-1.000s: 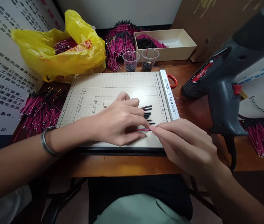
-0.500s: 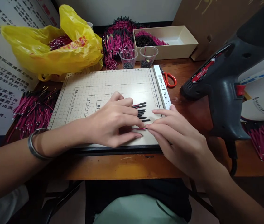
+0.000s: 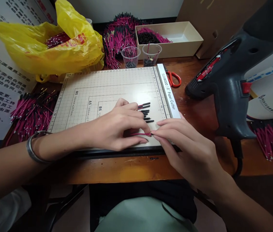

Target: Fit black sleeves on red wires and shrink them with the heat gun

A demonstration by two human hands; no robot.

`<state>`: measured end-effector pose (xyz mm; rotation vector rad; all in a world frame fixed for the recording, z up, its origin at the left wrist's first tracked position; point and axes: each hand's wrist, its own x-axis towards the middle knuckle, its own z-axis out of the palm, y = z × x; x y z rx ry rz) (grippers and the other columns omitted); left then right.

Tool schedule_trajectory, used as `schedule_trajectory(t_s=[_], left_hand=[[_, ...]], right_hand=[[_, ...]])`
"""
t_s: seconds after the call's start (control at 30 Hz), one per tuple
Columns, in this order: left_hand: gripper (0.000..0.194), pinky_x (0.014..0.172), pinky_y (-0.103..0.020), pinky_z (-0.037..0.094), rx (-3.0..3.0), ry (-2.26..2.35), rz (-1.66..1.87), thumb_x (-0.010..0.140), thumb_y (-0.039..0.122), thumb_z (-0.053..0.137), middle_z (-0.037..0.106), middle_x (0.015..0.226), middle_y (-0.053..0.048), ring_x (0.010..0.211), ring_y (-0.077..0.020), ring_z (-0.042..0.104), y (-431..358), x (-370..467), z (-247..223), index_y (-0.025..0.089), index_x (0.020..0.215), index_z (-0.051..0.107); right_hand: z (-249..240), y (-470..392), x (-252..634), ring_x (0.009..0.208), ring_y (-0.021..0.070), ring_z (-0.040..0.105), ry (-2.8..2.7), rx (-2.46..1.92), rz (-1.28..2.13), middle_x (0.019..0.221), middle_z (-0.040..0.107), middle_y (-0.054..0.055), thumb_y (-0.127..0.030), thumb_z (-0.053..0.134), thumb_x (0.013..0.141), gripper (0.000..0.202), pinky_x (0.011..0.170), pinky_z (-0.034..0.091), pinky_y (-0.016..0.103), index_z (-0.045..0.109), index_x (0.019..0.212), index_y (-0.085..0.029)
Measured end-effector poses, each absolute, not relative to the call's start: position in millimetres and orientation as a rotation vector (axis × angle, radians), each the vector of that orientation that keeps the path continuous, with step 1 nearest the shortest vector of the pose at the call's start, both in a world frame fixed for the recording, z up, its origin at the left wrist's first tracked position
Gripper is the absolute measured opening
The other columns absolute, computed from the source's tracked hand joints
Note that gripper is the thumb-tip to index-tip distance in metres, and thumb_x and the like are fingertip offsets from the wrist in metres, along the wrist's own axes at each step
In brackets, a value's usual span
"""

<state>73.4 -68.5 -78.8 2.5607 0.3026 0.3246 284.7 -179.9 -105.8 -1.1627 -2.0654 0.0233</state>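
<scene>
We see a single thin wire (image 3: 140, 133), deep magenta, smooth and slightly glossy, lying nearly level just above or on the near right part of a cream paper cutter (image 3: 114, 82). Its left part disappears beneath our left hand (image 3: 123, 125); at its right end a small dark bit shows, and the very tip is hidden by our fingers. Whether this dark bit is a sleeve or bare metal is too small to tell.

Our right hand (image 3: 194, 146) pinches that end between thumb and forefinger. Our left hand arches over the wire, forefinger tip against it, thumb slightly parted from the forefinger. The two hands nearly meet.

Just beyond the wire, black-ended wires (image 3: 145, 111) lie in a short row, their other ends covered by our left hand. The cutter, printed with a grid and paper sizes, sits on a brown wooden table (image 3: 126, 170). Behind it stand two clear plastic cups (image 3: 131, 58) and a cream box (image 3: 175, 50) partly filled with magenta and black pieces. Red-handled scissors (image 3: 175, 80) lie right of the cutter, near a dark grey heat gun (image 3: 231, 96).
</scene>
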Motion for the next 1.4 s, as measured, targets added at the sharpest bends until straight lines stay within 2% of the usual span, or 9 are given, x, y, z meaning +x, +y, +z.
schedule_trajectory(t_s=[0.27,0.53,0.73,0.87,0.97,1.03,1.1,1.2,1.4], left_hand=[[0.018,0.082,-0.041,0.027,2.589,0.272,0.325,0.103,0.035,0.061,0.075,0.083,0.0,0.076,-0.0178,0.048,-71,74,-78,0.023,0.097,0.074],[0.021,0.081,-0.042,0.026,2.644,0.301,0.384,0.101,0.04,0.063,0.074,0.08,-0.001,0.077,-0.0192,0.047,-76,71,-78,0.023,0.097,0.075],[0.022,0.079,-0.041,0.027,2.689,0.281,0.411,0.1,0.041,0.063,0.073,0.081,-0.001,0.078,-0.0201,0.05,-72,71,-78,0.022,0.101,0.074],[0.027,0.079,-0.043,0.03,2.87,0.267,0.641,0.101,0.049,0.059,0.07,0.079,0.0,0.075,-0.0203,0.052,-77,74,-66,0.025,0.101,0.072],[0.026,0.073,-0.043,0.03,3.068,0.037,0.782,0.102,0.037,0.056,0.061,0.067,0.0,0.068,-0.0199,0.048,-104,80,-57,0.026,0.084,0.071],[0.035,0.066,-0.043,0.027,3.145,-0.04,0.716,0.1,0.017,0.046,0.054,0.06,-0.001,0.061,-0.0202,0.043,-129,85,-56,0.022,0.078,0.072],[0.031,0.065,-0.042,0.028,3.362,0.059,0.52,0.09,0.007,0.048,0.055,0.058,-0.003,0.055,-0.0193,0.042,-153,91,-60,0.018,0.074,0.073],[0.026,0.063,-0.039,0.025,3.572,0.185,0.388,0.078,0.006,0.051,0.055,0.053,-0.004,0.049,-0.0183,0.04,-176,99,-70,0.016,0.067,0.072],[0.023,0.065,-0.039,0.024,3.708,0.32,0.146,0.069,0.012,0.053,0.057,0.051,-0.006,0.049,-0.0202,0.044,-187,108,-82,0.015,0.064,0.075]], right_hand=[[-105,-189,283,0.102,0.0195,0.074,-2.025,-1.193,0.033,0.09,0.073,0.002,0.001,0.063,0.09,0.024,0.096,0.062,0.036,0.065,0.1,-0.021],[-106,-188,284,0.1,0.0213,0.074,-2.014,-1.161,0.028,0.089,0.074,0.001,0.0,0.065,0.089,0.025,0.093,0.064,0.041,0.068,0.099,-0.023],[-106,-186,283,0.094,0.0177,0.074,-2.003,-1.137,0.008,0.086,0.074,0.001,0.0,0.066,0.09,0.023,0.091,0.064,0.036,0.066,0.098,-0.021],[-108,-186,283,0.095,0.0194,0.074,-2.0,-1.148,0.012,0.087,0.075,0.002,0.0,0.064,0.09,0.023,0.091,0.063,0.039,0.065,0.098,-0.022],[-110,-186,284,0.097,0.0203,0.073,-1.991,-1.162,0.014,0.085,0.074,0.002,-0.002,0.061,0.092,0.021,0.089,0.063,0.038,0.067,0.097,-0.021],[-111,-186,284,0.096,0.0201,0.073,-1.985,-1.155,0.0,0.086,0.075,0.004,-0.003,0.062,0.092,0.018,0.088,0.063,0.036,0.068,0.096,-0.018],[-111,-185,284,0.093,0.0204,0.073,-1.984,-1.141,-0.021,0.086,0.075,0.005,-0.003,0.063,0.091,0.016,0.087,0.063,0.035,0.07,0.095,-0.017],[-112,-184,284,0.093,0.0216,0.073,-1.991,-1.128,-0.048,0.085,0.076,0.006,-0.004,0.065,0.09,0.014,0.086,0.062,0.037,0.072,0.093,-0.015],[-114,-184,282,0.093,0.0208,0.073,-1.975,-1.144,-0.053,0.086,0.076,0.006,-0.005,0.064,0.092,0.014,0.09,0.061,0.038,0.073,0.091,-0.015]])
